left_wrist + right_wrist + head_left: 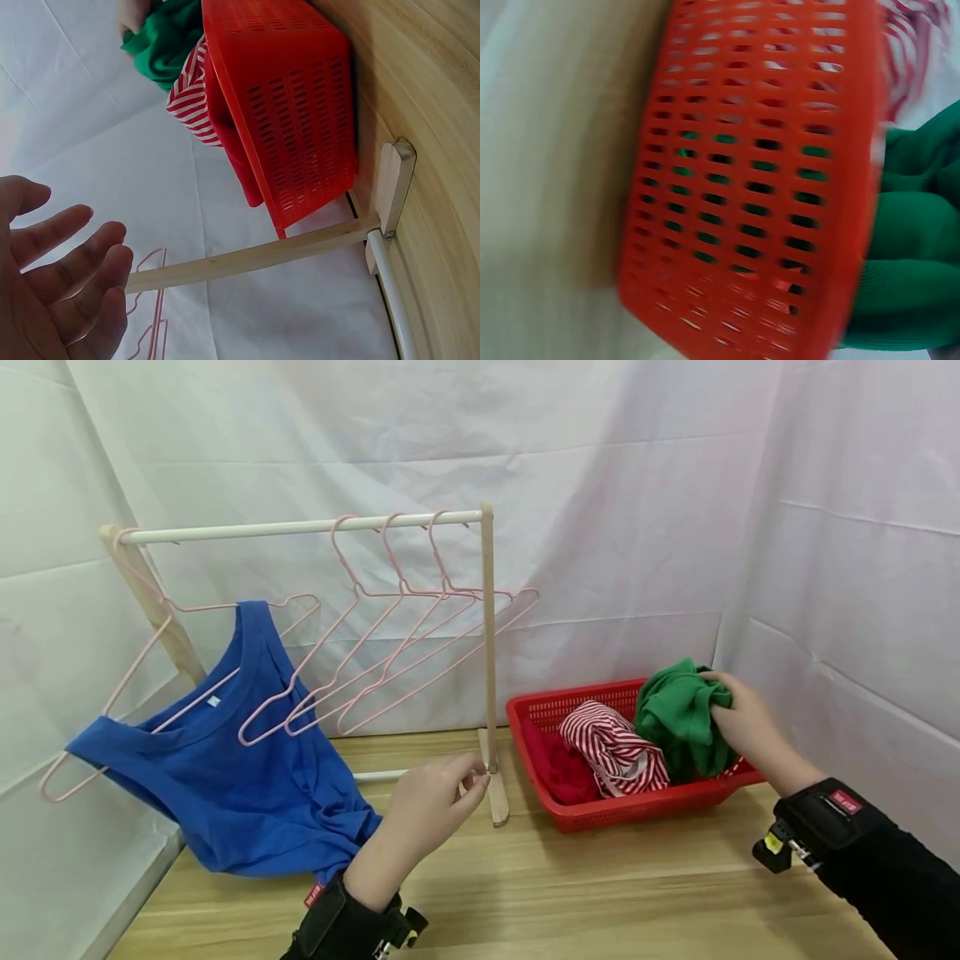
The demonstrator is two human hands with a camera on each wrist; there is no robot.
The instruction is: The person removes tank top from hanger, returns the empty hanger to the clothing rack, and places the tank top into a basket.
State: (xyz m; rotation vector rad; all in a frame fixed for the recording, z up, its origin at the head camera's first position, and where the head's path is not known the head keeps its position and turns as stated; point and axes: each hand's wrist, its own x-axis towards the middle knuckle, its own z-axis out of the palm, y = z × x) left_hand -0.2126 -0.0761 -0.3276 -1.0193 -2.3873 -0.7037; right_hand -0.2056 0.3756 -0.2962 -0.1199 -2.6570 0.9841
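My right hand [738,714] grips a bunched green cloth garment [678,710] at the right end of a red plastic basket [622,814]. Part of the green cloth still lies inside the basket, and it bulges past the rim in the right wrist view. Beside it sit a red-and-white striped garment [611,743] and a dark red garment [555,764]. My left hand [431,797] hovers over the table in front of the rack, fingers loosely bent and holding nothing. Close to its left, a blue sleeveless top [247,768] hangs on a pink hanger [135,668].
A small rack with a white rail [300,529] and wooden posts [489,643] stands on the wood-grain table [525,893]. Several bare pink hangers [390,589] hang near its right end. White cloth [637,527] covers the back and sides.
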